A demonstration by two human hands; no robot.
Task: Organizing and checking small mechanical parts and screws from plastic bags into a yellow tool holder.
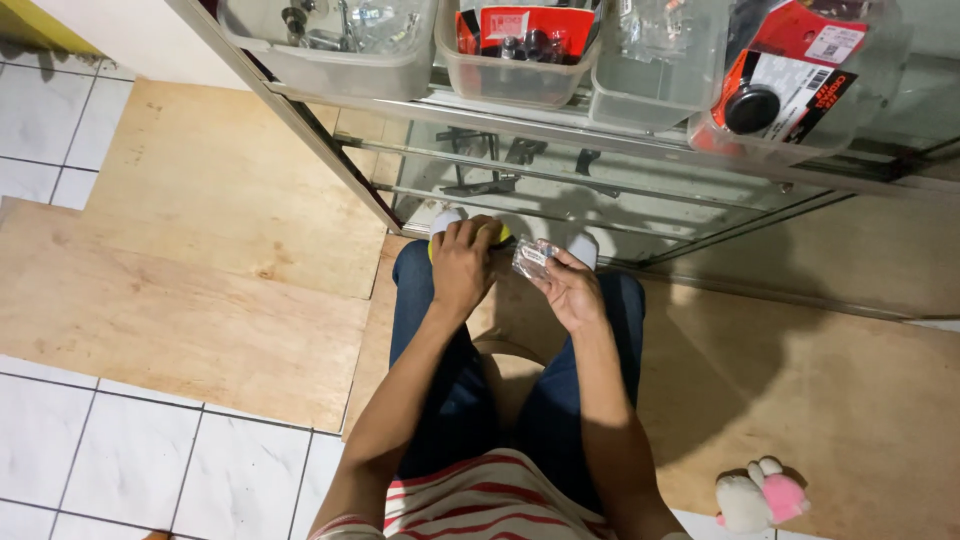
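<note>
Hands at work over my lap: my left hand [462, 262] closes over a yellow object [500, 234]. My right hand [570, 290] pinches a small clear packet [533, 258] before the glass cabinet [600, 190].

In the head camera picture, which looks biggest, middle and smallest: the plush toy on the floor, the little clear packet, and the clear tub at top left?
1. Clear tub, though it sits nearer the camera.
2. Plush toy.
3. Clear packet, pinched in the right hand; the left hand is beside it.
</note>
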